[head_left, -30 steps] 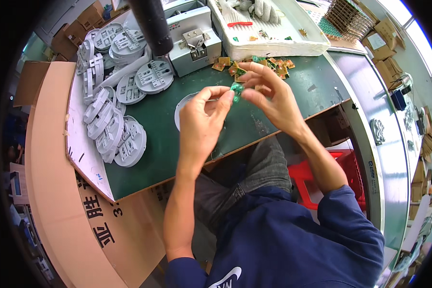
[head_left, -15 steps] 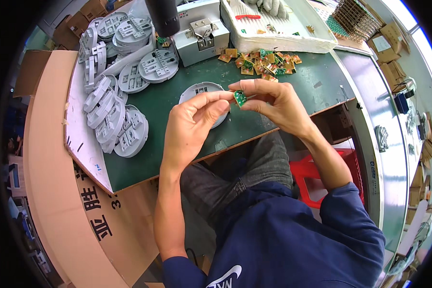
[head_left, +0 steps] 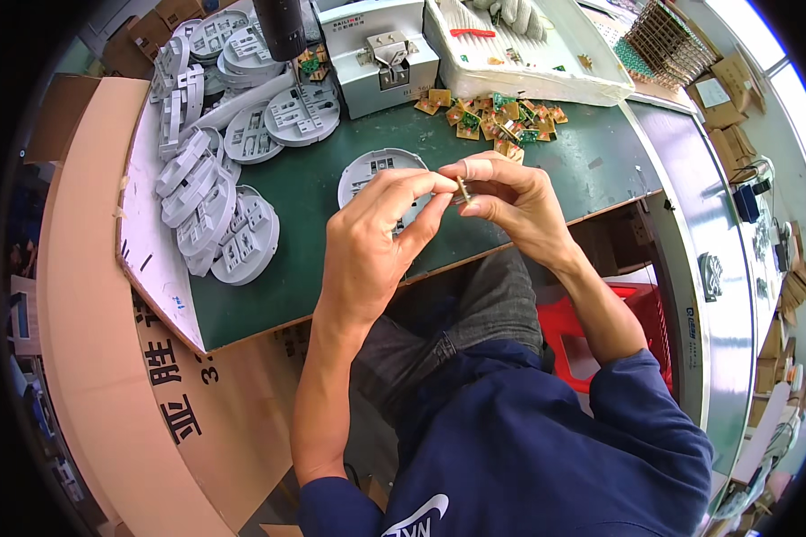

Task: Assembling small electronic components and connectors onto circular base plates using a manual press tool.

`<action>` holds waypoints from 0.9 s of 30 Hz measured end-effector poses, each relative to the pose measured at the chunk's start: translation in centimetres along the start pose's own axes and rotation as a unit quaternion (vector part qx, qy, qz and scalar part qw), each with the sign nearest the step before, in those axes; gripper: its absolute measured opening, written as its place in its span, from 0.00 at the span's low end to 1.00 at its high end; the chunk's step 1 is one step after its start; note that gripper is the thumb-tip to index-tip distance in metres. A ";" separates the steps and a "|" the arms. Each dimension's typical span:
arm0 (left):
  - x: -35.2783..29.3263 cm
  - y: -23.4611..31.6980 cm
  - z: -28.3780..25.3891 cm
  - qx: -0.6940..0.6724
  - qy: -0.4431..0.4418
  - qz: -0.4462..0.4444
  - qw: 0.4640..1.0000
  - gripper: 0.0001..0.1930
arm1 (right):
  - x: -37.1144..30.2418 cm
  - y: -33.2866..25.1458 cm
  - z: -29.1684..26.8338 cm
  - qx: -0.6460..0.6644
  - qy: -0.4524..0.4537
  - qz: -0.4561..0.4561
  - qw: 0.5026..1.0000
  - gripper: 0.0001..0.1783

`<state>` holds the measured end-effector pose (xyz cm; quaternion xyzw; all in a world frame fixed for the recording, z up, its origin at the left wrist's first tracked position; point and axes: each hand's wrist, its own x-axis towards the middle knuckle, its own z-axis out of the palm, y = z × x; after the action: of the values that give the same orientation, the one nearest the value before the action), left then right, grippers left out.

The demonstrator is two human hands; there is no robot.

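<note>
Between my hands, above the table, is a small circuit board (head_left: 462, 191), seen nearly edge-on. My right hand (head_left: 519, 206) pinches it between thumb and fingers. The fingertips of my left hand (head_left: 371, 237) close on its left edge and partly hide it. Just behind my left hand, a round light-grey plastic housing (head_left: 358, 174) lies on the green table, its right side covered by my fingers. A heap of small tan and green circuit boards (head_left: 501, 121) lies beyond my right hand.
Several grey housings (head_left: 246, 237) are stacked at the left beside a white-lined cardboard edge (head_left: 152, 259). A black powered screwdriver (head_left: 280, 31) hangs over more housings. Behind stand a grey metal box (head_left: 380, 67) and a white foam tray (head_left: 546, 85) holding a glove (head_left: 521, 16).
The circuit board has turned from showing its green face to nearly edge-on and shifted slightly right. My left hand has moved right, its fingers closer to the board.
</note>
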<state>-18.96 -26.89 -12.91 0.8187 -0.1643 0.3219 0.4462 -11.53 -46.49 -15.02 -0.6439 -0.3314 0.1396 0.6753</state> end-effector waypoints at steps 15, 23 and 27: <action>-1.7 -1.6 0.3 -0.035 0.022 -0.063 0.997 0.10 | -0.1 0.2 1.0 0.099 0.011 0.067 0.993 0.23; -2.5 -1.6 -0.3 -0.008 0.037 -0.070 0.997 0.09 | 0.6 0.3 1.8 0.082 -0.023 0.052 0.995 0.22; -3.6 -1.1 0.0 -0.061 0.094 -0.124 0.986 0.09 | 0.8 1.1 2.3 0.134 -0.012 0.049 0.990 0.24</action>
<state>-21.06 -26.33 -16.02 0.7700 -0.0379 0.3285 0.5456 -12.09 -44.07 -16.00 -0.5614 -0.2861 0.2235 0.7437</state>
